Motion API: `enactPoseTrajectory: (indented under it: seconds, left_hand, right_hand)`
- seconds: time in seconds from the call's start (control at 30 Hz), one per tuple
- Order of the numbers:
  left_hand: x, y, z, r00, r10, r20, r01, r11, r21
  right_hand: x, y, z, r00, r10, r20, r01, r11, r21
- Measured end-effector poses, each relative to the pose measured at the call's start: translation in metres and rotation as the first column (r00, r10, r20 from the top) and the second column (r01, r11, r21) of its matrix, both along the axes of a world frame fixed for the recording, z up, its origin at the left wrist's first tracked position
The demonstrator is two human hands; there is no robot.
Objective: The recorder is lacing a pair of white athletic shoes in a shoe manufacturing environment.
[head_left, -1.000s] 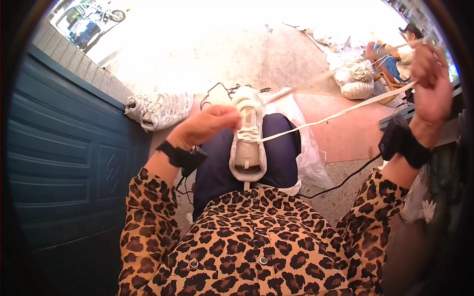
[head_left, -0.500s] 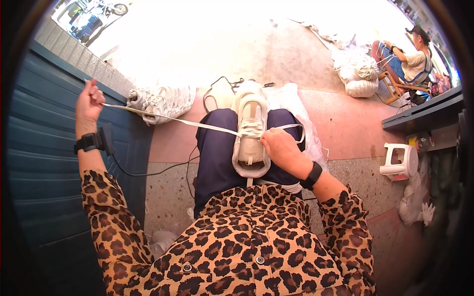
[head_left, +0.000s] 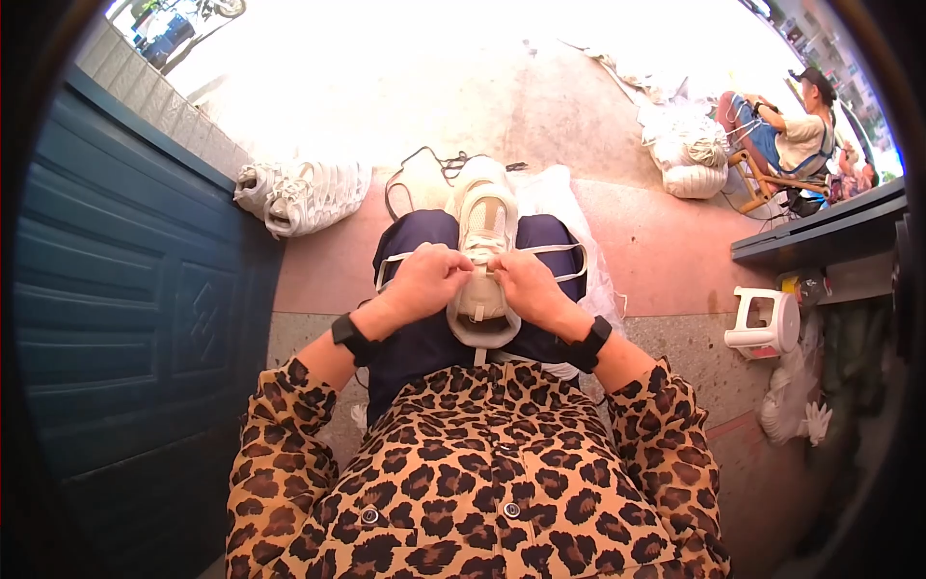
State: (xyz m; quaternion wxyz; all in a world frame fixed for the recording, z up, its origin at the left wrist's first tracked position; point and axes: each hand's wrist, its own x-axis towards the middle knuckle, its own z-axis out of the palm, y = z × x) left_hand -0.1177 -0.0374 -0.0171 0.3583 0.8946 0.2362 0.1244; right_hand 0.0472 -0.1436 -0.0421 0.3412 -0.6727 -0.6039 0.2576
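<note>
A beige-white sneaker (head_left: 481, 301) lies between my thighs, its heel opening toward me and its toe pointing away. Part of its lacing shows across the tongue. My left hand (head_left: 424, 280) is closed at the left side of the lacing, fingertips pinched on the shoelace (head_left: 383, 270), which bows out over my left thigh. Opposite it, my right hand (head_left: 533, 289) pinches the lace at the right row of eyelets. Another loop of lace hangs over my right thigh. The fingertips almost meet above the tongue, and the exact grip is partly hidden.
Several white sneakers (head_left: 307, 196) stand by the blue door panel (head_left: 164, 318) at left. A black cord (head_left: 424, 159) and a clear plastic bag (head_left: 559, 193) lie ahead. A white stool (head_left: 762, 323) stands at right. Farther back, a seated person (head_left: 791, 130) works beside a bundled white heap (head_left: 690, 150).
My left hand has come in from far left, where it held the lace stretched out, to the shoe's lacing. The lace now hangs slack in a loop. My right hand stays at the eyelets.
</note>
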Motion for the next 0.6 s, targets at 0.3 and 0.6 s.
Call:
enactPoseTrajectory:
  seconds: [0.3, 0.6]
  left_hand:
    - [0.014, -0.016, -0.005, 0.98, 0.135, -0.147, -0.085, 0.949, 0.305]
    - [0.003, 0.012, 0.068, 0.993, 0.065, -0.096, -0.113, 0.74, -0.664]
  right_hand:
    - [-0.006, 0.01, 0.006, 0.958, 0.121, 0.26, -0.155, 0.981, 0.115]
    - [0.017, -0.001, 0.048, 0.955, 0.085, 0.285, -0.045, 0.988, -0.145]
